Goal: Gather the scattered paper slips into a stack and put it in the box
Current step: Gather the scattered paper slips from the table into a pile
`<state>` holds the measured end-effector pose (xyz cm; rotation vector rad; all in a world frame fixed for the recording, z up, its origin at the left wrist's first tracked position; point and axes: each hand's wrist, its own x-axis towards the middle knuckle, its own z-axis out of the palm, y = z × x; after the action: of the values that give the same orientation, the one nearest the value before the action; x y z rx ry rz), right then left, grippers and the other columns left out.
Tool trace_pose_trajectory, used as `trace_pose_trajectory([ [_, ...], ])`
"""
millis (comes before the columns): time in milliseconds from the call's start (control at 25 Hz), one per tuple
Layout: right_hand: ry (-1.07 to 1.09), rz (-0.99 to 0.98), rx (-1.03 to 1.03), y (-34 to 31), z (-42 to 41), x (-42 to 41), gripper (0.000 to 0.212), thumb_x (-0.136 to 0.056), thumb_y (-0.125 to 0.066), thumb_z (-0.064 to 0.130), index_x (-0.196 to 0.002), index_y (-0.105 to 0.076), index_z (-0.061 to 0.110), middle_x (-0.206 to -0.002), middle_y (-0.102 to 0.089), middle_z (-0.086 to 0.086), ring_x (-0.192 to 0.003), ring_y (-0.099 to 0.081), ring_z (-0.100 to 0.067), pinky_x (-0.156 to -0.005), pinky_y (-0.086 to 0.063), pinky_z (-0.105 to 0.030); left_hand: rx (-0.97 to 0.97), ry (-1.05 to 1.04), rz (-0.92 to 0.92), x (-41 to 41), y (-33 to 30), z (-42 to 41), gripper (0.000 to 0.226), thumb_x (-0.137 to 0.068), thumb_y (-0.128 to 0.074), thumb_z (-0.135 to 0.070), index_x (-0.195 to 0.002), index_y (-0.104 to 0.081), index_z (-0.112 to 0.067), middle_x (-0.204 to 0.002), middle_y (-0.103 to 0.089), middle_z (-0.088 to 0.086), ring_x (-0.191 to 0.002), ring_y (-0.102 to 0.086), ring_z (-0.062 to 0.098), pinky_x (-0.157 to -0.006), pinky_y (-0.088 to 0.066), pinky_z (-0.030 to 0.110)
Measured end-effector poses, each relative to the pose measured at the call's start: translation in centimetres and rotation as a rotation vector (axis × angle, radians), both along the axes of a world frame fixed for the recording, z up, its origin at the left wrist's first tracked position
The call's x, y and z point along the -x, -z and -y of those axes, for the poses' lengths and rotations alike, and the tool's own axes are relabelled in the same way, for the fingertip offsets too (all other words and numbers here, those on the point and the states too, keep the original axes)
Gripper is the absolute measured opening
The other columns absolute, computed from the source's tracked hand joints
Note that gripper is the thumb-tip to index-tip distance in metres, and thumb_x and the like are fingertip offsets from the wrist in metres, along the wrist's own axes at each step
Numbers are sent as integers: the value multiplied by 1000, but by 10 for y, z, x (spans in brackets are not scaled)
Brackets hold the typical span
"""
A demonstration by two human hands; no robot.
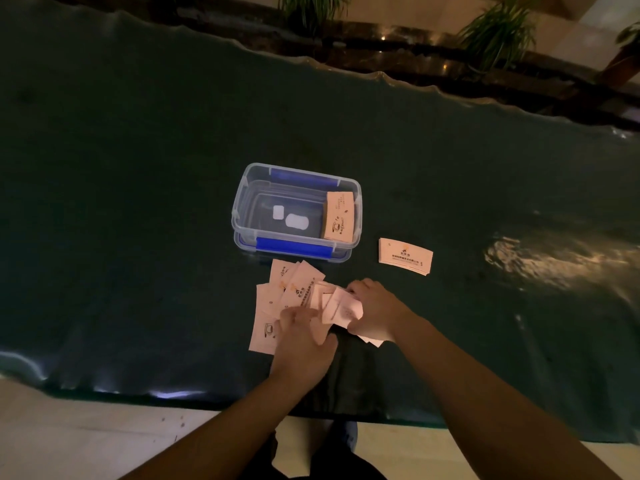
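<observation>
Several pale printed paper slips lie fanned and overlapping on the dark table, just in front of a clear plastic box with blue clips. My left hand rests palm-down on the right part of that spread. My right hand grips a bunch of slips raised off the table between the two hands. A stack of slips leans inside the box at its right end. Another neat stack lies on the table to the right of the box.
The dark green cloth covers the table; its near edge runs just below my forearms. Two small white labels show on the box floor. Potted plants and a dark ledge stand beyond the far edge.
</observation>
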<state>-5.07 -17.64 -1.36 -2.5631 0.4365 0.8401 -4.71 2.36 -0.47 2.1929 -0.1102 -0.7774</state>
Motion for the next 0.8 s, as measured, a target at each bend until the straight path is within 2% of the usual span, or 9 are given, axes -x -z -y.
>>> trace_pose_trajectory([
  [80,85,15,-45,1,0,8,85,-70,-86,40,-145,-45,33,-137,-49,5,-124,-54,-18,-92,-52,-33,-64,39,61,-8,7,-8,60,-87,-67,-32,-142,-45,-20,-144,-38,0,-124,-33,16,-102,-38,34],
  [240,308,-20,-149,-3,2,25,84,-74,-85,34,-148,-43,32,-134,-47,5,-111,-57,-15,-77,-49,-25,-132,116,-41,-19,11,-11,68,-90,-64,-33,-151,-37,-21,-148,-42,3,-135,-36,25,-109,-40,45],
  [360,587,-27,-322,-3,-1,36,54,-86,-77,23,-135,-54,24,-134,-58,-3,-101,-59,-16,-68,-48,-26,-148,139,-60,-23,13,-10,68,-88,-64,-28,-151,-39,-23,-146,-44,3,-136,-37,28,-113,-39,50],
  [400,724,-22,-407,-4,-4,39,46,-90,-73,20,-132,-55,22,-136,-62,-6,-102,-62,-20,-70,-51,-30,-148,136,-66,-25,13,-9,68,-87,-65,-26,-151,-40,-24,-145,-45,3,-135,-38,28,-114,-39,52],
  [480,968,-3,-590,-3,-10,44,40,-96,-65,16,-136,-57,19,-134,-67,-10,-111,-67,-29,-86,-57,-45,-158,160,-69,-28,14,-7,68,-86,-65,-25,-149,-43,-26,-143,-47,2,-133,-41,28,-113,-39,51],
  [560,1128,12,-758,-3,-18,47,34,-100,-59,14,-133,-60,19,-123,-73,-13,-111,-71,-33,-99,-55,-55,-168,230,-62,-32,14,-4,60,-86,-64,-31,-144,-48,-26,-139,-49,2,-129,-44,27,-110,-40,49],
  [680,1207,49,-844,1,-31,46,24,-101,-56,12,-121,-66,18,-110,-80,-14,-103,-76,-33,-93,-59,-52,-159,318,-35,-33,15,0,49,-90,-63,-33,-137,-55,-25,-137,-51,3,-127,-45,25,-110,-40,46],
  [800,1214,86,-796,6,-39,41,27,-100,-57,12,-124,-66,20,-112,-79,-10,-102,-75,-32,-92,-58,-52,-181,393,-12,-27,17,6,52,-90,-62,-26,-140,-50,-29,-140,-46,2,-129,-40,24,-106,-39,42],
])
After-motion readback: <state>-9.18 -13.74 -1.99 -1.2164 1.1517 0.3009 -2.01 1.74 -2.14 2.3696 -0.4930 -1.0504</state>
